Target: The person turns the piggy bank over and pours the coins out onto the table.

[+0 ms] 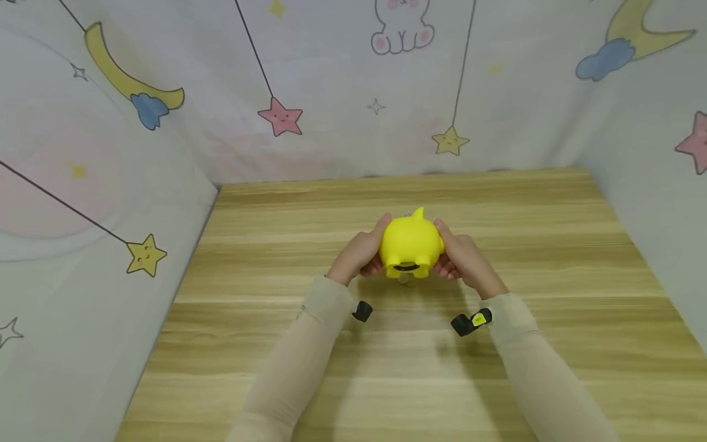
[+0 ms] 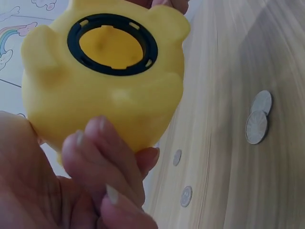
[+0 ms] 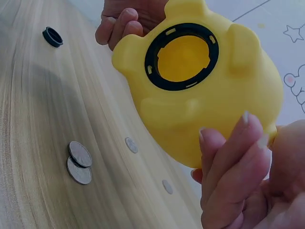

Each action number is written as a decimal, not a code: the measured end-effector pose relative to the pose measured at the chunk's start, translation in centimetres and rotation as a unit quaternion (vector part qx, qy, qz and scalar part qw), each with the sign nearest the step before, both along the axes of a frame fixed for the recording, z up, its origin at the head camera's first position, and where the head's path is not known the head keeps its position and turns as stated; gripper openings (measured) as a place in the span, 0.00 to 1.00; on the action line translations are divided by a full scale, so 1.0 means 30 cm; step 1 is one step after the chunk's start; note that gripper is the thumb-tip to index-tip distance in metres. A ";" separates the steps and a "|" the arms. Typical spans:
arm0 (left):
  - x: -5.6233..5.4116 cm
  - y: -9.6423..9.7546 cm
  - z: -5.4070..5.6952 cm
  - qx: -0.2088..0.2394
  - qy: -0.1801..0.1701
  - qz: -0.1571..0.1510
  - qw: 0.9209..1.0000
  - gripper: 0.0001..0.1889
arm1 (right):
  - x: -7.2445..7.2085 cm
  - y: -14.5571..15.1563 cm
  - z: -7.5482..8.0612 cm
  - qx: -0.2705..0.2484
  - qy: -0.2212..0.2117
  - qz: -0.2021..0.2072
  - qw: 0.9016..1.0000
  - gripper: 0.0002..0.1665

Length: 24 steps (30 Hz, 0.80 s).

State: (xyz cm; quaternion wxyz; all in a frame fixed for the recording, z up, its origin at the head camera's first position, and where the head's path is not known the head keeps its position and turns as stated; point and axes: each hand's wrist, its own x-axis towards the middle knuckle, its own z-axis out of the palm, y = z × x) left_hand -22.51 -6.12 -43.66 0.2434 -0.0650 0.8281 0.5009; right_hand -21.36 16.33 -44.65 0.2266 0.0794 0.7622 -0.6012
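Observation:
Between both hands is a yellow piggy bank (image 1: 411, 239), raised over the table and tilted. In its underside a round hole is framed by a black ring (image 2: 152, 47), with the yellow inside showing through. My left hand (image 1: 364, 248) grips one side of the bank, thumb up along it and fingers beneath. Gripping the opposite side, my right hand (image 1: 464, 255) is placed much the same way. On the table below, two silver coins (image 3: 78, 174) overlap, and another coin (image 3: 131, 145) and a further coin (image 2: 186, 196) lie apart.
A black round cap (image 3: 52, 36) lies on the wooden table (image 1: 248, 245), seen in the right wrist view. Black wrist cameras (image 1: 466, 323) stick out inward from the sleeves. Behind the table hangs a printed cloth (image 1: 331, 73), with more at the sides.

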 end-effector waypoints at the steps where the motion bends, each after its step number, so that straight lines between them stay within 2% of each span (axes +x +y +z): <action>1: -0.002 -0.001 0.002 -0.003 -0.001 -0.002 1.000 0.51 | -0.001 0.000 0.002 0.000 -0.002 0.003 1.000 0.49; 5: -0.007 -0.002 0.009 -0.008 0.003 -0.009 1.000 0.51 | -0.004 0.002 0.010 0.004 -0.001 0.010 1.000 0.49; 8: -0.013 -0.005 0.011 -0.004 0.026 -0.015 1.000 0.51 | -0.008 0.004 0.019 0.005 0.021 0.010 1.000 0.49; 12: -0.024 -0.015 0.011 0.031 0.051 -0.033 0.998 0.50 | -0.011 0.012 0.027 -0.008 0.058 0.017 0.998 0.48; 18: -0.028 -0.039 0.002 0.094 0.053 -0.082 0.991 0.39 | -0.010 0.036 0.016 -0.060 0.086 0.051 0.993 0.43; 21: -0.024 -0.042 -0.009 0.129 0.053 -0.092 0.986 0.35 | -0.005 0.046 0.013 -0.088 0.091 0.066 0.990 0.42; 24: -0.019 -0.044 -0.017 0.163 0.070 -0.097 0.979 0.36 | -0.005 0.049 0.018 -0.107 0.104 0.073 0.986 0.41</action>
